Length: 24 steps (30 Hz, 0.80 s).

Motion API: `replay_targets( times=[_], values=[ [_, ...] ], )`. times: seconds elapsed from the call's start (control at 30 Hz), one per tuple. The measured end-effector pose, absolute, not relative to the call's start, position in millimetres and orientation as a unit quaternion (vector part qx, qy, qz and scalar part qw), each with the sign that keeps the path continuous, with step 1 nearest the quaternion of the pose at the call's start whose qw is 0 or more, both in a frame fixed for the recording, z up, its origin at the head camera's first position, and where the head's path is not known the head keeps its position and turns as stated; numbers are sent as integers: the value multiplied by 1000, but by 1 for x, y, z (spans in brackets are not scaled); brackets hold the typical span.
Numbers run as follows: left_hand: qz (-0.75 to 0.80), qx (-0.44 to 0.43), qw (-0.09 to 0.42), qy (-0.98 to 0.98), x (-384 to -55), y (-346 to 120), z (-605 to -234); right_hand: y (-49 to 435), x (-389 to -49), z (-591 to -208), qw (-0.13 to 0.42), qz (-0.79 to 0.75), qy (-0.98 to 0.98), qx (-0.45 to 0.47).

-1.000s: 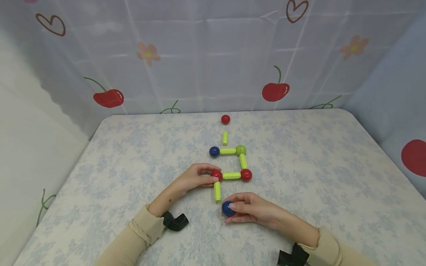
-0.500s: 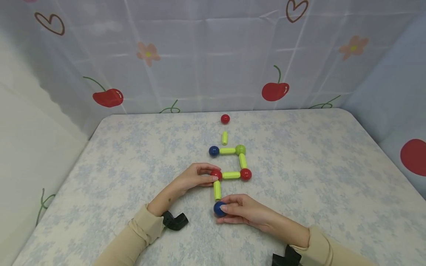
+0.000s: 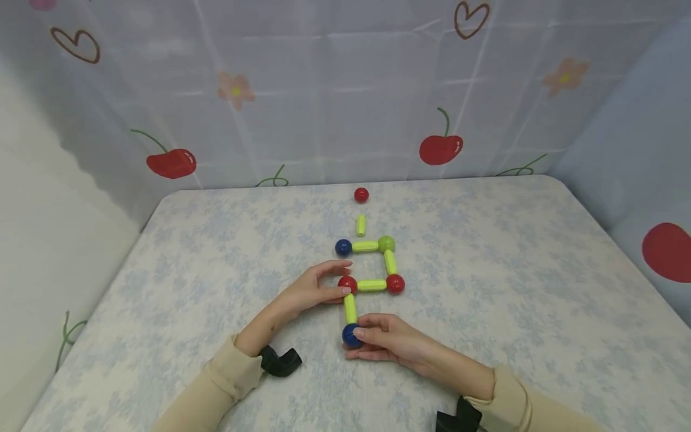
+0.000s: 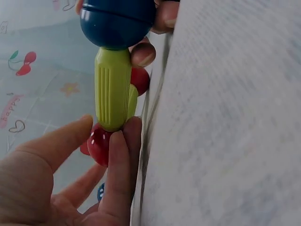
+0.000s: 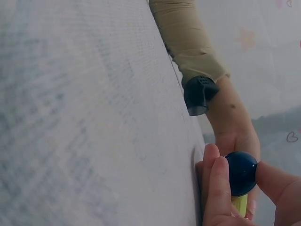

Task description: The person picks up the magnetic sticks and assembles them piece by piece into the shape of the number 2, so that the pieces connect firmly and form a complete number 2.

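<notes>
A chain of yellow-green sticks and coloured balls lies on the table. My left hand (image 3: pixel 315 291) holds the red ball (image 3: pixel 347 284) at its left corner, with fingers and thumb on either side. From that ball a yellow-green stick (image 4: pixel 112 89) runs towards me and meets a blue ball (image 4: pixel 117 21). The right hand (image 3: pixel 396 342) pinches this blue ball between thumb and fingers; in the right wrist view the ball (image 5: pixel 241 173) covers much of the stick. Another stick (image 3: pixel 372 285) leads right to a second red ball (image 3: pixel 396 284).
Beyond, a stick (image 3: pixel 390 262) rises to a green ball (image 3: pixel 385 243), and another (image 3: pixel 365 246) ends at a far blue ball (image 3: pixel 343 247). A loose stick (image 3: pixel 361 225) and red ball (image 3: pixel 361 195) lie near the back edge. A printed curtain (image 3: pixel 324 90) hangs behind.
My right hand has carried the blue ball left and slightly away from me, up against the near end of the stick. The left hand stays at the red ball, its upper fingers slightly more raised.
</notes>
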State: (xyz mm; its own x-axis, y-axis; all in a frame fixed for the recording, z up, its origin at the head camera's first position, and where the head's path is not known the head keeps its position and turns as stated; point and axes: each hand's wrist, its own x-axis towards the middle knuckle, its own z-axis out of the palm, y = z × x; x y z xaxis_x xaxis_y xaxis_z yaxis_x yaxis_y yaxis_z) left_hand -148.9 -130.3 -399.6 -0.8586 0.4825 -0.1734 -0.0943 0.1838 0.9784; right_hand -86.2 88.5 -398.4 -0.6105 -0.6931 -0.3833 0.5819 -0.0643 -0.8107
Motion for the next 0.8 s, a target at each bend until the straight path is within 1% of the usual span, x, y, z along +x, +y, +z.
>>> replay_targets(
  times=[0.13, 0.2, 0.23, 0.27, 0.43, 0.5, 0.6, 0.8],
  values=[
    [529, 166, 178, 813, -140, -135, -391, 88, -85, -400, 438, -730, 521, -59],
    [500, 183, 173, 828, -133, -139, -388, 88, -85, -401, 438, -729, 523, -58],
    [503, 191, 181, 824, -130, -140, -387, 89, -86, -401, 438, -729, 524, -57],
    [518, 197, 200, 808, -127, -142, -387, 89, -86, -401, 438, -729, 524, -56],
    [597, 218, 313, 706, -119, -143, -392, 90, -88, -402, 439, -728, 524, -58],
    [613, 218, 338, 680, -118, -142, -395, 90, -88, -402, 441, -726, 525, -62],
    [634, 215, 348, 656, -118, -140, -400, 90, -88, -403, 443, -722, 527, -69],
    [648, 223, 326, 652, -118, -137, -405, 90, -88, -401, 446, -716, 533, -69]
  ],
)
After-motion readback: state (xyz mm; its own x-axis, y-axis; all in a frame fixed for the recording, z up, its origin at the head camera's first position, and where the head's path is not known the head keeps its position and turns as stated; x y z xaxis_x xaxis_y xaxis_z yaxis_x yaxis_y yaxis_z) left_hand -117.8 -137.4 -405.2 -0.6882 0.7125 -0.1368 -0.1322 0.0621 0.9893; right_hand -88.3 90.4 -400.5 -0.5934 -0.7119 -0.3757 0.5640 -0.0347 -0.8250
